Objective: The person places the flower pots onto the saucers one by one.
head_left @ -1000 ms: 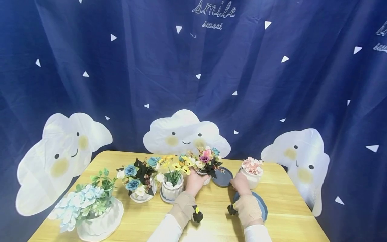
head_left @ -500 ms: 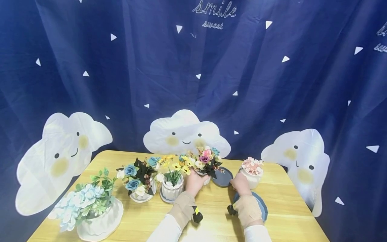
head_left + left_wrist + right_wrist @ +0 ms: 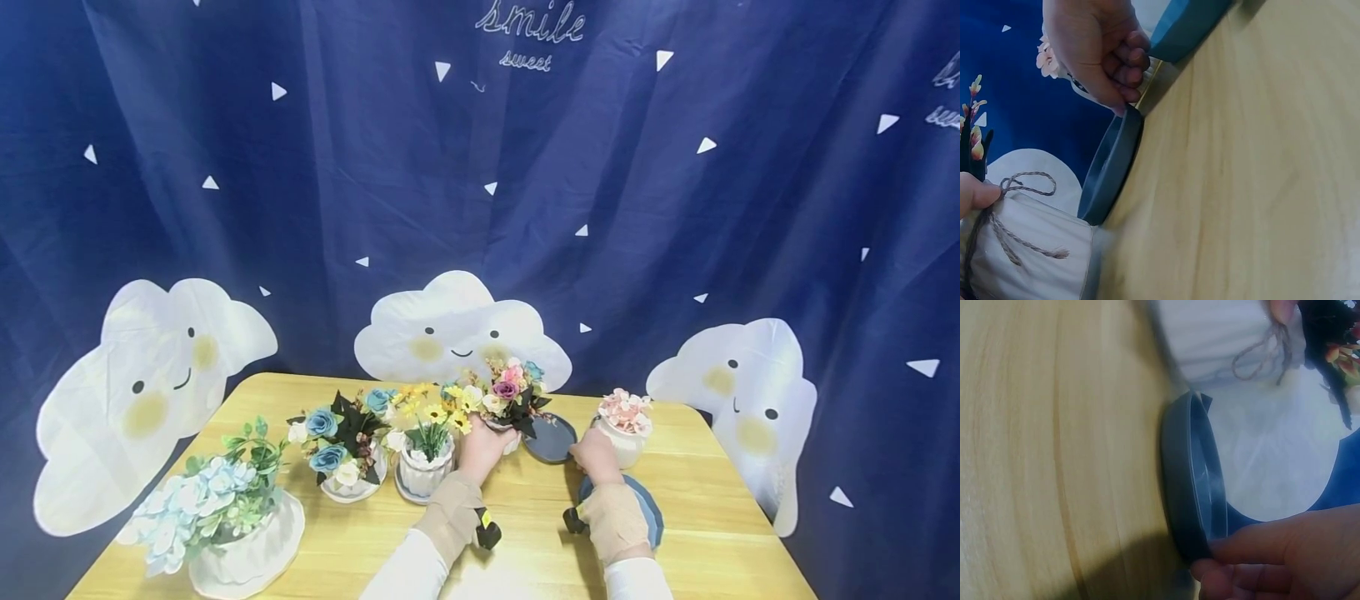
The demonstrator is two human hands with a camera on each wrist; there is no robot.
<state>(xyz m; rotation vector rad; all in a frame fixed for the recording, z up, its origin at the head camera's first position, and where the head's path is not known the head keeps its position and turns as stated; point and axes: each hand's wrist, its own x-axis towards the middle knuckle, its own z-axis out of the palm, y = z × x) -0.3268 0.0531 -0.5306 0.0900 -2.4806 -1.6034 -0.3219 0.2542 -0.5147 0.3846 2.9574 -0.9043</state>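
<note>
Your left hand (image 3: 480, 454) curls about a white pot (image 3: 1041, 247) of mixed artificial flowers (image 3: 510, 392), the thumb lying at its twine bow (image 3: 1025, 187); the remaining fingers are largely hidden. The pot is upright near the table's far edge, just beside the left side of a dark round saucer (image 3: 551, 440); whether pot and saucer touch, you cannot tell.

Your right hand (image 3: 597, 454) is nearly closed, pinching the rim of the saucer at the side away from the pot, with the other fingers folded in. The saucer lies flat on the wooden table (image 3: 712, 533), between your two hands.

Beyond your right hand is a white pot with pink blossoms (image 3: 626, 412); a blue plate (image 3: 654, 508) lies partly under your right wrist. To the left of your left hand, in order, come a ribbed pot with yellow flowers (image 3: 426, 477), a pot of blue and white roses (image 3: 326, 442) and, nearest you, a pot of pale blue hydrangeas (image 3: 202, 492). A navy curtain (image 3: 420, 167) printed with smiling clouds backs the table.
</note>
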